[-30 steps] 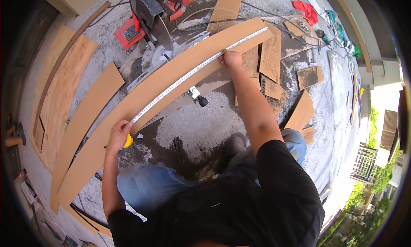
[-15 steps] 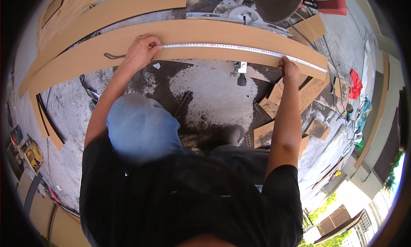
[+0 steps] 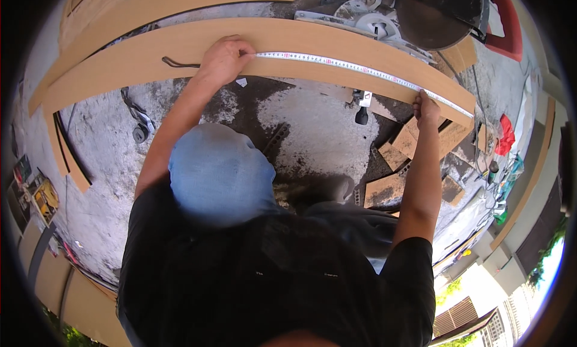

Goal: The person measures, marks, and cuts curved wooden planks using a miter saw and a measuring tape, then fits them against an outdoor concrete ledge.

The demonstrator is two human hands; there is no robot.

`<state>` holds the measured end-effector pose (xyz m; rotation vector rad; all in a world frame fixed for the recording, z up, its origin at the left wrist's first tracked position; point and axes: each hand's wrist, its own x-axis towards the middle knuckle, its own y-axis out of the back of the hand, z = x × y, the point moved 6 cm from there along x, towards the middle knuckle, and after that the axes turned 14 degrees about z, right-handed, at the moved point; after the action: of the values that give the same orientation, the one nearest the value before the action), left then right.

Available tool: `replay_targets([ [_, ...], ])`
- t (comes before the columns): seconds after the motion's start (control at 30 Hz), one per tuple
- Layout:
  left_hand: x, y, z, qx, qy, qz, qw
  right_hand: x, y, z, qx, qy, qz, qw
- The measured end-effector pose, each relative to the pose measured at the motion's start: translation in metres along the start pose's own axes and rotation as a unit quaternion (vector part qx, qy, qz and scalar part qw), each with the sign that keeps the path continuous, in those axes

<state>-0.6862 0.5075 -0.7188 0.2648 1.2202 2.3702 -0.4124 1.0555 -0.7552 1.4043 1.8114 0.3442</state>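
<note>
A long tan board (image 3: 180,43) lies across in front of me. Along it stretches a white tape measure blade (image 3: 345,65), reaching the board's right end. My left hand (image 3: 227,59) is closed around the tape's left end, over the board; the case, if it is there, is hidden by the fingers. By the board's near edge, my right hand (image 3: 426,108) is closed with its fingertips on the blade, short of the right end. A dark strap loop (image 3: 179,64) sticks out to the left of my left hand.
Beyond the board stands a miter saw (image 3: 436,16) with a large dark blade guard. A clamp-like metal piece with a black knob (image 3: 362,115) sits at the board's near edge. Board offcuts (image 3: 393,154) lie below my right hand. A second long board (image 3: 150,10) lies farther back.
The view has shifted, so the board, saw and both hands appear farther right. Both hands stay on the tape, which still lies stretched along the board.
</note>
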Motion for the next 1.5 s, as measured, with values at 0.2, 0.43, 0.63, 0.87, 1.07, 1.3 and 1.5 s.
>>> replay_targets([
  [0.2, 0.001, 0.0, -0.005, -0.041, 0.046, -0.021, 0.998, -0.023, -0.008, 0.023, -0.034, 0.118, 0.049, 0.991],
  [0.43, 0.002, 0.002, -0.013, -0.025, 0.021, -0.004, 0.999, -0.272, -0.123, 0.018, -0.174, 0.339, -0.189, 0.905],
  [0.63, 0.003, -0.001, -0.013, -0.043, -0.011, 0.005, 0.999, -0.333, -0.201, -0.033, -0.14, 0.402, -0.217, 0.878],
  [0.87, 0.003, 0.001, -0.017, -0.054, -0.028, 0.026, 0.998, -0.33, -0.244, -0.047, -0.164, 0.364, -0.191, 0.897],
  [1.07, 0.002, -0.003, -0.019, -0.053, -0.036, 0.02, 0.998, -0.325, -0.247, -0.04, -0.182, 0.306, -0.193, 0.914],
  [1.3, 0.003, 0.002, -0.018, -0.067, -0.039, 0.031, 0.997, -0.325, -0.247, -0.04, -0.172, 0.299, -0.19, 0.919],
  [1.5, 0.004, 0.001, -0.019, -0.063, -0.054, 0.039, 0.996, -0.331, -0.247, -0.045, -0.158, 0.259, -0.218, 0.928],
])
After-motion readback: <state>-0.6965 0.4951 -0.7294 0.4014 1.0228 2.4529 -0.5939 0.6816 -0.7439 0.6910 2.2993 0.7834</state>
